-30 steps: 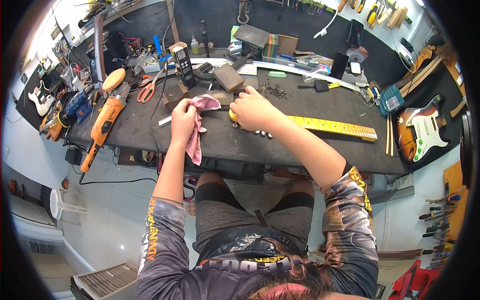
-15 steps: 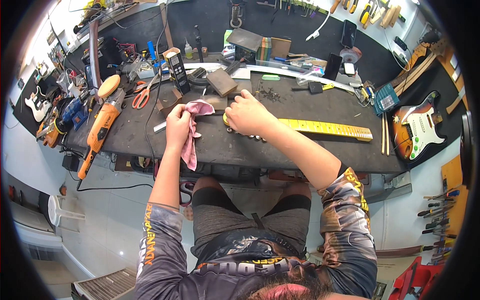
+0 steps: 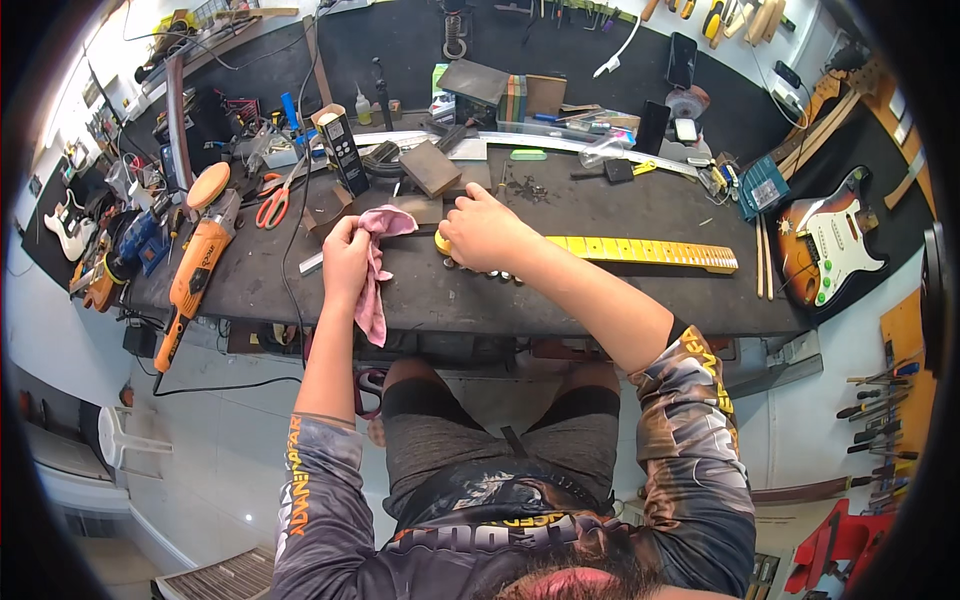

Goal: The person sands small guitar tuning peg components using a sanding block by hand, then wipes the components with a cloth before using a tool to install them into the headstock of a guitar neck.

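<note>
My left hand (image 3: 346,262) is closed around a crumpled pink cloth (image 3: 372,305), whose loose end hangs down over the bench's front edge. To its right, my right hand (image 3: 488,230) is curled over the headstock end of a yellow guitar neck (image 3: 640,250). Its fingers are bent together, and what they grip, if anything, is hidden. Out to the right, the neck lies along the dark bench, its frets facing up. Several small round metal tuners show below my right hand. Just beyond both hands sits a brown block (image 3: 431,168).
An orange sander (image 3: 195,270) with a trailing cord lies at the left, near orange-handled scissors (image 3: 273,207). A black box (image 3: 343,150) stands behind my left hand. At the right rests a sunburst guitar body (image 3: 832,245). The workbench (image 3: 420,310) has clutter along its back.
The view has shifted slightly, so the bench items sit a little further left. Both hands keep nearly the same places and grips; the cloth hangs slightly differently.
</note>
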Action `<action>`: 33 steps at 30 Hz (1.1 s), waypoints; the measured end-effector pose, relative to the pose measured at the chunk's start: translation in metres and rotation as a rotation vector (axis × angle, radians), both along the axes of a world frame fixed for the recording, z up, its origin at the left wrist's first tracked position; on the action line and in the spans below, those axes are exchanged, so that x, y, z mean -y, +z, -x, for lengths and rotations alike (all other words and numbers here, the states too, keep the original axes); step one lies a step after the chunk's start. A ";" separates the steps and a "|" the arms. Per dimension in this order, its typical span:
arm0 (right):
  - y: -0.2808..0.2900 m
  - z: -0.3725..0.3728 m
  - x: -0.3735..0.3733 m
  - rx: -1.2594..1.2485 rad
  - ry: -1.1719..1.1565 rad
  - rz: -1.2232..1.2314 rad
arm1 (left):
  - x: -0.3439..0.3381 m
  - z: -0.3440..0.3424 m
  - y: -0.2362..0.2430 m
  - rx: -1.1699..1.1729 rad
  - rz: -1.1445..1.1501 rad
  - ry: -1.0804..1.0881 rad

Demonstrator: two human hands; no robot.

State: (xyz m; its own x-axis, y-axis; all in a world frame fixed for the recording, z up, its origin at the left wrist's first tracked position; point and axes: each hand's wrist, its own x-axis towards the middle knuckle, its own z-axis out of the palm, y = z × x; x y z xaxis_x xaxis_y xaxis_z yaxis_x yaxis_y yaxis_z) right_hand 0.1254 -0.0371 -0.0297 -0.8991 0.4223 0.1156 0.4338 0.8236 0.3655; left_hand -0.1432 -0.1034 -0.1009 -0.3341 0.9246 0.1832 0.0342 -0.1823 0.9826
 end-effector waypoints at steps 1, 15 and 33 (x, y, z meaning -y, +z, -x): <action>0.000 0.000 0.000 -0.015 0.006 0.018 | -0.001 0.001 -0.002 -0.010 -0.011 0.016; 0.006 -0.001 0.002 -0.034 0.049 0.008 | -0.002 -0.001 -0.002 -0.009 -0.030 0.022; -0.010 0.001 -0.002 -0.030 0.077 -0.056 | 0.001 -0.003 0.000 -0.003 -0.024 0.020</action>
